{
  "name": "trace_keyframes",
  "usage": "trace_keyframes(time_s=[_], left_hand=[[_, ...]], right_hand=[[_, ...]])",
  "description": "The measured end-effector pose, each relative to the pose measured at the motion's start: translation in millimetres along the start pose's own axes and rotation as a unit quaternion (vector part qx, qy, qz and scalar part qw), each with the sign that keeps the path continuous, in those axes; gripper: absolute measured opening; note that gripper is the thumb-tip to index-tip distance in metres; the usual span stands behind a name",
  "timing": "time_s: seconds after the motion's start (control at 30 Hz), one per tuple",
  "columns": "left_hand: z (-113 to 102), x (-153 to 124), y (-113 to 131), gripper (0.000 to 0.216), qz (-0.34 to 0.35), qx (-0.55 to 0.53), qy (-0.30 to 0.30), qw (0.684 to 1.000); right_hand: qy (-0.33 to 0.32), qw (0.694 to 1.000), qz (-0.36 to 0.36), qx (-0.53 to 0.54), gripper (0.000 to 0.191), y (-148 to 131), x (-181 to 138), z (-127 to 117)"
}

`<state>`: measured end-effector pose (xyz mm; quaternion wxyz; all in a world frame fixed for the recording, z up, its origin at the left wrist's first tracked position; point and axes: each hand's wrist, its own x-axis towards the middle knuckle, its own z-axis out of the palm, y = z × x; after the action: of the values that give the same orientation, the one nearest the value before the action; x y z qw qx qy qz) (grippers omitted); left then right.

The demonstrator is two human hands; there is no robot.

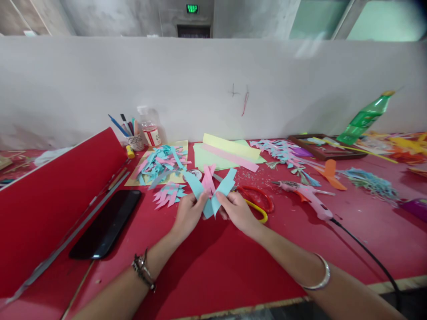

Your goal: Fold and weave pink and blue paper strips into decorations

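Paper strips (213,189), blue and pink, stand in a small bundle between the two hands, just above the red table (213,266) and near its middle. I see the left hand (188,213) pinching the lower left part of the bundle, fingers closed on it. The right hand (237,210) is closed on the lower right part in the same way. The grip is low, I think, so that the upper ends are free and can spread like a fan. The strips look thin, flat and matte, with cut ends that are slanted or notched.

The scissors (256,202), with one red and one yellow handle loop, lie just beside the right hand, probably to be in easy reach. The pink glue gun (308,195) lies further right, and its black cable runs to the table edge. A black phone (106,224), smooth and shiny, lies flat at the left, well apart from the paper. Behind the hands, a loose pile (162,162) of the same kind of strips rests on a yellow sheet.
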<state>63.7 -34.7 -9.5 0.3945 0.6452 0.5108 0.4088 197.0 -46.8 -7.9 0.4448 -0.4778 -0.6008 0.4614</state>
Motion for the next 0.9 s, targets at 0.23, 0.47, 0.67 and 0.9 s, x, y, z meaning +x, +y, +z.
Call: trace_keyframes(time_s=[0.23, 0.47, 0.67, 0.9], left_hand=[[1.6, -1.6, 0.6, 0.040, 0.040, 0.034, -0.030, 0.998], [1.4, -3.2, 1.1, 0.038, 0.025, 0.009, 0.017, 1.000], [-1.5, -0.3, 3.6, 0.037, -0.006, -0.030, 0.052, 0.998], [-5.2, 0.2, 2.6, 0.028, 0.009, -0.024, 0.034, 0.999]], right_hand=[[-0.004, 1.000, -0.002, 0.017, 0.035, -0.9, -0.7, 0.3], [-0.035, 0.999, -0.001, 0.003, 0.041, -2.5, -2.9, 2.2], [-0.009, 1.000, -0.002, 0.027, 0.040, 0.6, -0.9, -0.4], [0.044, 0.998, -0.006, 0.044, 0.040, 4.8, 4.4, -4.5]])
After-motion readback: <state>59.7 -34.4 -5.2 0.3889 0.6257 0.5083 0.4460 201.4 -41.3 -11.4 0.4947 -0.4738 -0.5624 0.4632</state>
